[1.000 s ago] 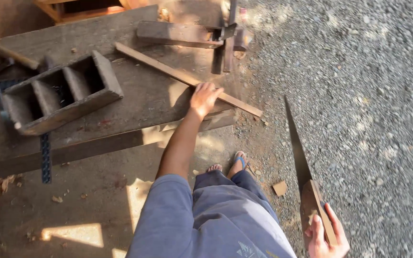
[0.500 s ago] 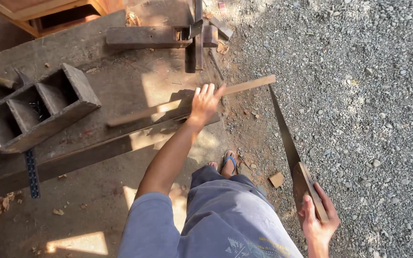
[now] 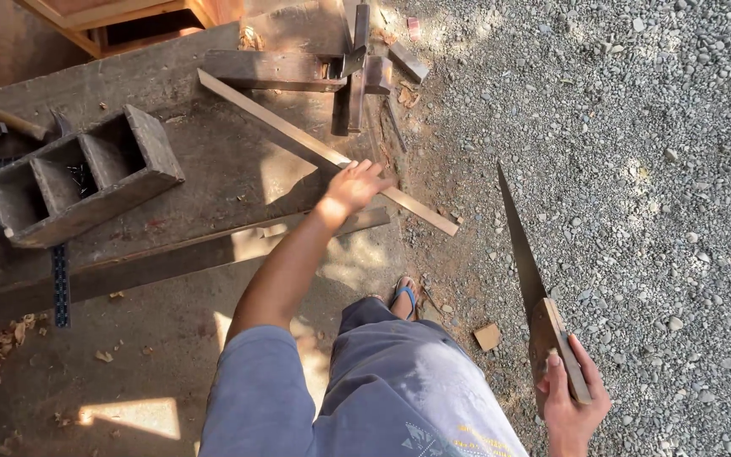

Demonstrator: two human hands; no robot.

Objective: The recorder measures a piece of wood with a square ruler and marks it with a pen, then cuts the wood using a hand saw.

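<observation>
Strip (image 3: 323, 152) swung back since 0.5 s ago, now diagonal across bench (image 3: 213, 178). Your left hand (image 3: 353, 186) rests on it, fingers spread, not clenched. Right hand (image 3: 573, 398) grips handsaw (image 3: 530, 279) handle, blade off wood.

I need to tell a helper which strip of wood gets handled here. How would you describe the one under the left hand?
On the dark, weathered workbench, look right of the three-compartment wooden box. A long, thin, pale wooden strip lies diagonally, its end overhanging the gravel, with the left hand on it. It is lighter and slimmer than the dark blocks behind.
</observation>
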